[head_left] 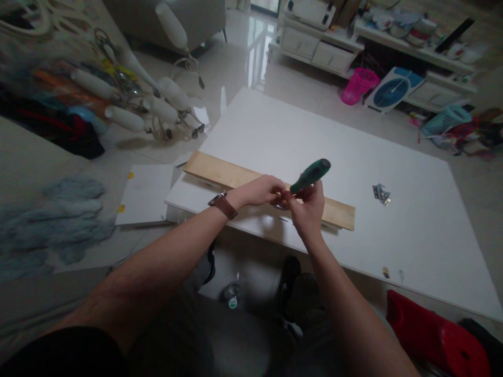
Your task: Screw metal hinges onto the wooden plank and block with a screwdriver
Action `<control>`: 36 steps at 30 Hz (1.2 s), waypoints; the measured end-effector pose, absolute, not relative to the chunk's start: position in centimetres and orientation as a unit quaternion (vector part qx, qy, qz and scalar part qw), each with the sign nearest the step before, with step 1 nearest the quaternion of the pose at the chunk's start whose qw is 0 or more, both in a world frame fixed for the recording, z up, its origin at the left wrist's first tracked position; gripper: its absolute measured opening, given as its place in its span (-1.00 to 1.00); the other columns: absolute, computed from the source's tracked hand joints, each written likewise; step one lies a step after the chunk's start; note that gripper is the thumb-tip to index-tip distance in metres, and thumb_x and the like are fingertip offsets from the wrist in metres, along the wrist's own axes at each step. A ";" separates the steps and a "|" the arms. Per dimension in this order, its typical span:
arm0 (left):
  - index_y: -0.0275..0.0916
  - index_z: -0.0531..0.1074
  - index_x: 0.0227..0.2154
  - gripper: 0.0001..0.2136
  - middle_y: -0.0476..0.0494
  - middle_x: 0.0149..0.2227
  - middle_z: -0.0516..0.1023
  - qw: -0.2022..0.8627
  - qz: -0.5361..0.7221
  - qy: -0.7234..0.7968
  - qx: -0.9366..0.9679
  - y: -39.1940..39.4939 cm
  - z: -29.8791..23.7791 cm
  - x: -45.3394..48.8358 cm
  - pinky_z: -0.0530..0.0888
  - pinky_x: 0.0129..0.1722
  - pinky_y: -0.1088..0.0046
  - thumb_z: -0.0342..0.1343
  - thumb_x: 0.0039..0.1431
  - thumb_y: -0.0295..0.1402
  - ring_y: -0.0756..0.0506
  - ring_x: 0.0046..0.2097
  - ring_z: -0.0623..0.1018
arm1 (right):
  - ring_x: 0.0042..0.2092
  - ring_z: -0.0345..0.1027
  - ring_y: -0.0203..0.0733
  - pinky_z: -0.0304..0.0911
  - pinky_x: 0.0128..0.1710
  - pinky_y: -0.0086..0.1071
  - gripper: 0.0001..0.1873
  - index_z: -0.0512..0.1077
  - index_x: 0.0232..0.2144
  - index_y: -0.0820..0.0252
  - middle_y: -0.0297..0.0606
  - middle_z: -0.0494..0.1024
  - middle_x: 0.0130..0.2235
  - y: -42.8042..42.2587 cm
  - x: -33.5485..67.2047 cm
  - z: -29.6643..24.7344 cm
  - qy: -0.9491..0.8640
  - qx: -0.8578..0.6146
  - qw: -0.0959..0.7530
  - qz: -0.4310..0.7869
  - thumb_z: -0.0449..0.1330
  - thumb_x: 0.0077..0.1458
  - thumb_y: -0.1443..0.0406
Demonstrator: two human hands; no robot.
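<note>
Green, rubbery-looking plastic is what jumps out first: the fat rounded handle of a screwdriver (pixel 312 174), pointing up and to the right above the middle of the scene. The right hand (pixel 308 212) has its fingers wrapped around the lower end of that handle, so the shaft is hidden inside the grip. The left hand (pixel 261 191) comes in from the left and its fingers are pinched narrow, right against the right hand where the tip should be. Whatever they pinch is too small and too covered to make out. That wrist wears a watch (pixel 223 204) with a brown leather-looking strap and a metal case.

Both hands hover just over a long flat plank (pixel 220 170) of pale bare wood, with straight edges and a matte grain. It lies diagonally near the front edge of a big smooth white bench (pixel 393 241). To the right of the plank, well apart from the hands, sits a little heap of shiny metal brackets (pixel 381 193).

Off the bench's left end a smaller white panel (pixel 145 193) lies flat on the glossy tiled floor. Farther left is a curly metal chandelier (pixel 153 99) with frosted tube-shaped shades, lying on its side. Fuzzy blue-grey gloves (pixel 66 209) are blurred at the near left. A shiny red plastic stool (pixel 436 335) pokes in at the near right, and a pink mesh basket (pixel 359 84) stands far back.
</note>
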State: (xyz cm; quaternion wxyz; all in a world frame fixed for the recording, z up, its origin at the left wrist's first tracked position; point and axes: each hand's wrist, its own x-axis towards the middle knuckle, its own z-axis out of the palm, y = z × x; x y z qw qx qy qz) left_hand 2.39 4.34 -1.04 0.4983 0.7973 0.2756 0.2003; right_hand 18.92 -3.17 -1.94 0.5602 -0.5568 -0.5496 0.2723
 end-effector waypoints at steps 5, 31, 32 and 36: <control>-0.32 0.63 -0.29 -0.83 -0.09 -0.36 0.66 0.531 0.197 0.264 0.781 4.5 -1.3 2.3 0.42 -0.24 0.48 0.15 0.15 -0.60 -0.03 -0.31 0.58 | -0.38 0.45 -0.25 0.38 -0.34 -0.33 -0.56 0.38 -0.06 0.03 -0.51 0.54 -0.41 -3.3 18.8 -1.9 -0.552 -0.561 0.563 0.254 0.38 0.00 0.36; -0.32 0.54 -0.41 -0.89 -0.01 -0.45 0.57 0.553 0.211 0.243 0.769 4.6 -1.2 2.2 0.37 -0.29 0.52 0.17 0.14 -0.60 0.02 -0.37 0.51 | -0.28 0.54 -0.20 0.44 -0.25 -0.26 -0.57 0.35 0.02 -0.01 -0.41 0.61 -0.26 -3.5 18.9 -2.2 -0.581 -0.536 0.561 0.245 0.36 0.13 0.30; -0.32 0.54 -0.42 -0.88 -0.01 -0.46 0.56 0.553 0.210 0.245 0.768 4.5 -1.2 2.3 0.37 -0.29 0.52 0.15 0.12 -0.62 0.02 -0.38 0.50 | -0.27 0.53 -0.20 0.44 -0.26 -0.28 -0.57 0.35 0.00 -0.01 -0.42 0.60 -0.26 -3.5 18.9 -2.2 -0.581 -0.537 0.559 0.248 0.37 0.11 0.29; -0.33 0.54 -0.44 -0.87 -0.01 -0.47 0.56 0.554 0.205 0.255 0.766 4.4 -1.0 2.3 0.35 -0.31 0.52 0.16 0.09 -0.64 0.03 -0.39 0.49 | -0.28 0.48 -0.23 0.39 -0.33 -0.34 -0.61 0.36 -0.11 0.01 -0.45 0.56 -0.30 -3.3 18.8 -1.9 -0.569 -0.550 0.561 0.244 0.41 0.06 0.27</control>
